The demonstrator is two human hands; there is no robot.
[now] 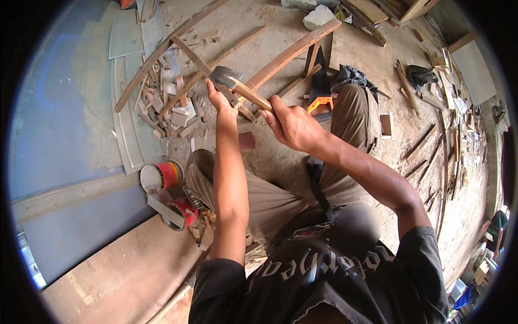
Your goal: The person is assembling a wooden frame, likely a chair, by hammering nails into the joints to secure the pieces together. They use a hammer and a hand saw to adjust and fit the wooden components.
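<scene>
"Head view: how do we have our right hand (pixel 295 125)?"

"Its fingers are closed round the hammer with a dark metal head and a light-brown wooden handle (pixel 251 96), near the handle's end. Our elbow is bent and swung out to the side."

"And where is the hammer's head?"

"Over the narrow dark-brown wooden bar (pixel 191 55), just beside our left hand (pixel 222 101); we cannot tell whether metal and wood touch."

"So that hand holds the bar?"

"Yes, near its closer end, with our arm stretched forward. One digit points up along the wood; the other fingers are mostly hidden, so we cannot tell how tightly they curl."

"What else lies around our hands?"

"One curved reddish-brown wooden rail (pixel 294 51) slants away beyond the hammer, and the black-bladed saw with an orange handle (pixel 320 83) is near our right knee (pixel 353 110)."
</scene>
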